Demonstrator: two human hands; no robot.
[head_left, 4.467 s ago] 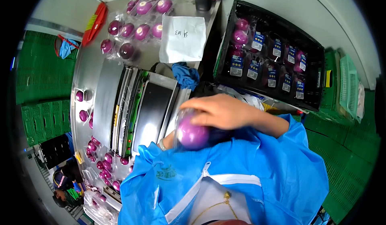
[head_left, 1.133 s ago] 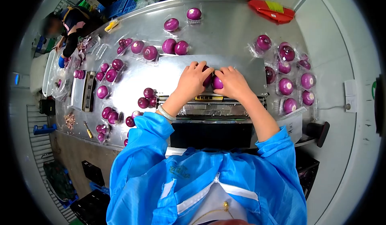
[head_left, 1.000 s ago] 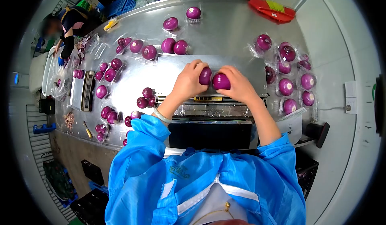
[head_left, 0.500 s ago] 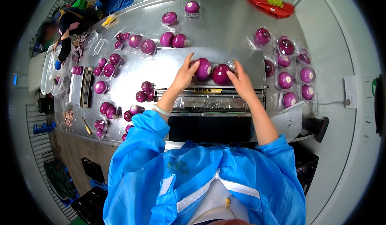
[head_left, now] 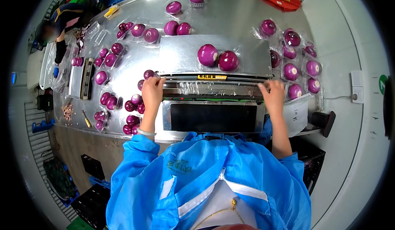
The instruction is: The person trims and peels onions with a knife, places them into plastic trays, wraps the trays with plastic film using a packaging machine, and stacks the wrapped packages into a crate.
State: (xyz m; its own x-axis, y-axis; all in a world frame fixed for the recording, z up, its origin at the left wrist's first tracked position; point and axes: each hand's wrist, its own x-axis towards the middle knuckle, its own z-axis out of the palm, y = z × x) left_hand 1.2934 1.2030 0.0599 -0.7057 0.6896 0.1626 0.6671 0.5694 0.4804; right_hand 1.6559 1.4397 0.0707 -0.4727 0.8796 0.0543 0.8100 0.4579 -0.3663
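Observation:
Two purple onions, the left one (head_left: 207,55) and the right one (head_left: 228,61), sit in a clear tray on the metal plate of a wrapping machine (head_left: 177,49). In front of them, clear cling film (head_left: 212,89) stretches across the machine's roller section. My left hand (head_left: 152,93) is closed at the film's left end, fingertips pinched together by the bar. At the right end my right hand (head_left: 273,94) pinches the film's other side between thumb and fingers. Neither hand touches the onions. Below the film lies a dark flat panel (head_left: 213,117).
Wrapped onions (head_left: 291,71) crowd the right side. More onions (head_left: 110,60) in trays stand to the left, some close to my left hand. A second wrapping machine (head_left: 87,78) stands further left, near a co-worker (head_left: 68,18). A red bag (head_left: 277,0) lies at the back.
My hands have let go of the two onions, leaving them on the plate. Both have moved apart and back toward me, to the ends of the film.

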